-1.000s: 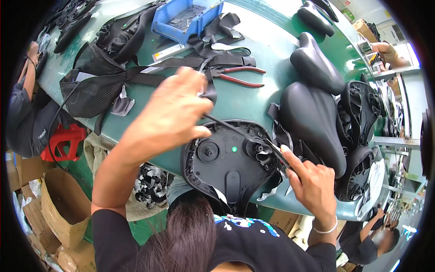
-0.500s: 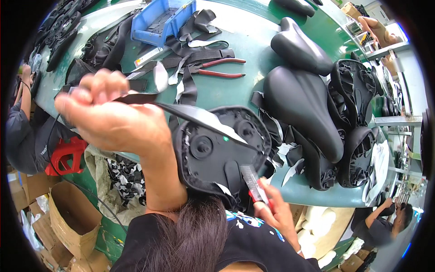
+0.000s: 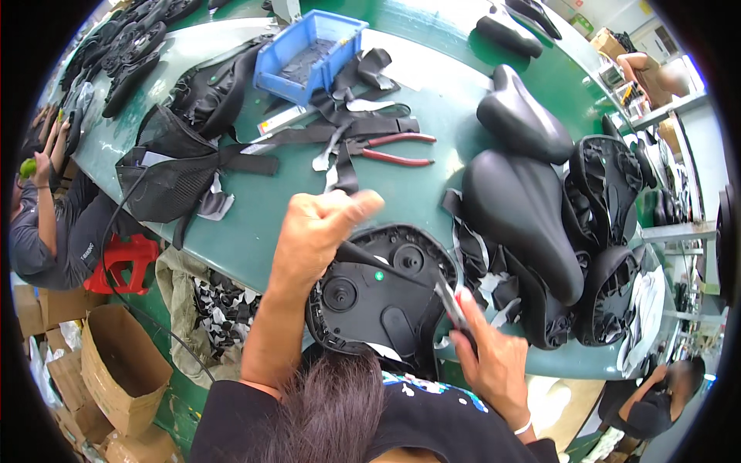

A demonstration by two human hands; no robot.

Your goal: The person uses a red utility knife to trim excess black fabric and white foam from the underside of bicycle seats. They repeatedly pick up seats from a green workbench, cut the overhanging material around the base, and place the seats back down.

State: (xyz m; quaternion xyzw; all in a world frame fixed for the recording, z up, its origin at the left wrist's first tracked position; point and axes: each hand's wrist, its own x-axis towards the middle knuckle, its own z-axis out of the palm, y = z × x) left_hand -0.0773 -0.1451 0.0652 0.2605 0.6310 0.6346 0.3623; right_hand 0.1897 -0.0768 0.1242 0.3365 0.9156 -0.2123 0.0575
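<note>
An upturned black bicycle saddle (image 3: 363, 297) lies in front of me at the table's near edge, its plastic underside showing two round bosses. My left hand (image 3: 312, 235) is closed in a fist over its far left side. From that fist a black strip of cover material (image 3: 378, 261) runs taut across the saddle to its right rim. My right hand (image 3: 494, 351) grips a red-handled utility knife (image 3: 451, 305), its blade at the right rim beside the strip's end. Whether the blade touches the strip, I cannot tell.
Finished black saddles (image 3: 513, 216) lie to the right, with upturned ones beyond. Red-handled pliers (image 3: 397, 148), offcut strips and a blue bin (image 3: 309, 58) lie farther back. A mesh bag (image 3: 166, 177) sits left. Below are a sack of scraps (image 3: 181, 309) and a cardboard box (image 3: 127, 355).
My left hand has come from the far left back to the saddle, with the strip still in it. The knife has moved up to the right rim. The whole view has shifted slightly.
</note>
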